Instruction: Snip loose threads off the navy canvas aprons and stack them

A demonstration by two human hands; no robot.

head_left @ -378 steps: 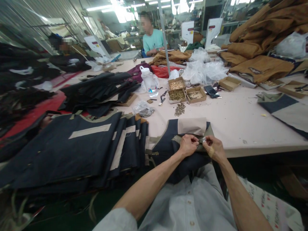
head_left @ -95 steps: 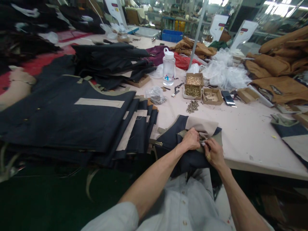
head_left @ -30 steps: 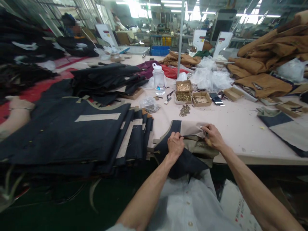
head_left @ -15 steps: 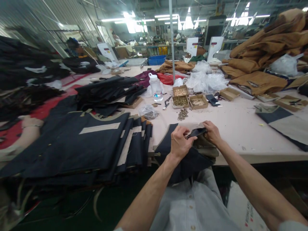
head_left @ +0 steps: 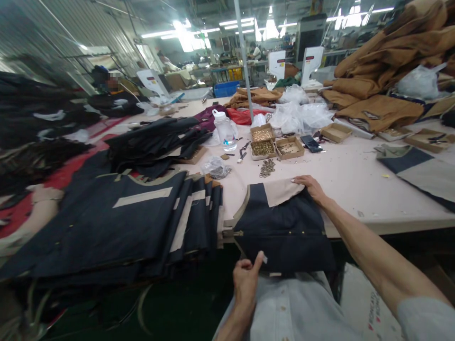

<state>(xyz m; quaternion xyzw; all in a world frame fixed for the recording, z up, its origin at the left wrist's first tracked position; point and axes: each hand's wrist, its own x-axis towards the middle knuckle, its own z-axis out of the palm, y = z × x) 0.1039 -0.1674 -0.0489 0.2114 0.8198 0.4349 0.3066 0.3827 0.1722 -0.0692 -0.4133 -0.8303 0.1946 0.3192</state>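
A dark navy garment (head_left: 280,220) with a curved beige-bound edge, a beige patch and small brass-coloured studs lies spread over the table's front edge, its lower part reaching toward my lap. My right hand (head_left: 312,189) grips its upper right edge beside the beige patch (head_left: 282,192). At the lower left edge, my left hand (head_left: 246,279) has curled fingers, with the thumb up against the cloth; something small and white shows by the thumb tip. Immediately left rests a stack of similar dark garments (head_left: 142,213) with beige strips.
Beyond the garment are loose metal rings (head_left: 267,167), a small box of brass parts (head_left: 263,148), another shallow box (head_left: 289,148), a phone (head_left: 313,144) and a water jug (head_left: 224,130). Brown garments (head_left: 380,111) are heaped at right. Another person's hand (head_left: 46,194) rests at far left.
The garment, bunched between both hands before, is now opened flat. My left hand has moved down toward my lap, while my right hand stays at the upper edge.
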